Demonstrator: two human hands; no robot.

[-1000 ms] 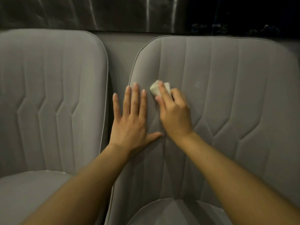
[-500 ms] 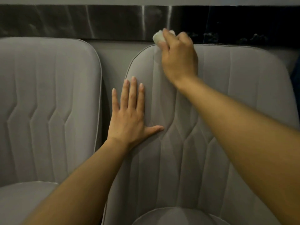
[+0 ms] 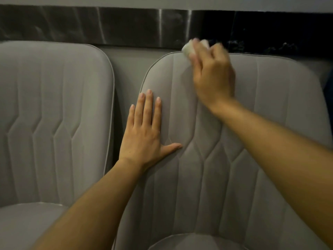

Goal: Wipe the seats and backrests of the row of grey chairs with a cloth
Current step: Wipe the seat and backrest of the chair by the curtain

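Observation:
Two grey padded chairs stand side by side. The backrest of the right chair [image 3: 261, 141] fills the middle and right of the view. My right hand [image 3: 213, 74] is at that backrest's top edge, shut on a small white cloth [image 3: 187, 48] that pokes out past the fingertips; the hand is motion-blurred. My left hand [image 3: 142, 134] lies flat on the left part of the same backrest, fingers spread and pointing up. The left chair's backrest [image 3: 54, 114] is untouched. Part of each seat shows at the bottom.
A narrow dark gap [image 3: 117, 123] separates the two chairs. Behind them runs a grey wall panel [image 3: 129, 64] under a dark glossy marble-like band [image 3: 108, 26]. The right chair's seat [image 3: 194, 242] curves at the bottom edge.
My right hand swept the cloth from the middle of the right backrest up to its top edge, then slightly right along it. My left hand stayed pressed flat.

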